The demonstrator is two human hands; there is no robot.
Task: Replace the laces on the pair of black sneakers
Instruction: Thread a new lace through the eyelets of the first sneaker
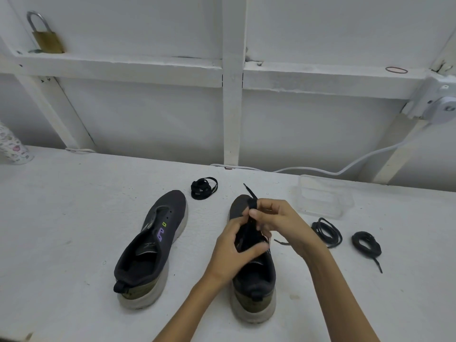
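Note:
Two black sneakers with pale soles stand heel-toward-me on the white table. The left sneaker (150, 248) has bare eyelets and no lace. Over the right sneaker (254, 280) my left hand (232, 253) grips the shoe's upper near the tongue. My right hand (274, 218) pinches a black lace (249, 191) whose tip sticks up past the toe; another end (281, 242) trails out to the right of the shoe. The eyelets of this shoe are hidden by my hands.
A bundled black lace (203, 188) lies beyond the left sneaker. Two more coiled laces (327, 232) (367, 244) lie to the right. A clear plastic box (323, 196) sits at the back right, with a white cable (345, 169) along the wall. A patterned cup (13, 146) stands far left.

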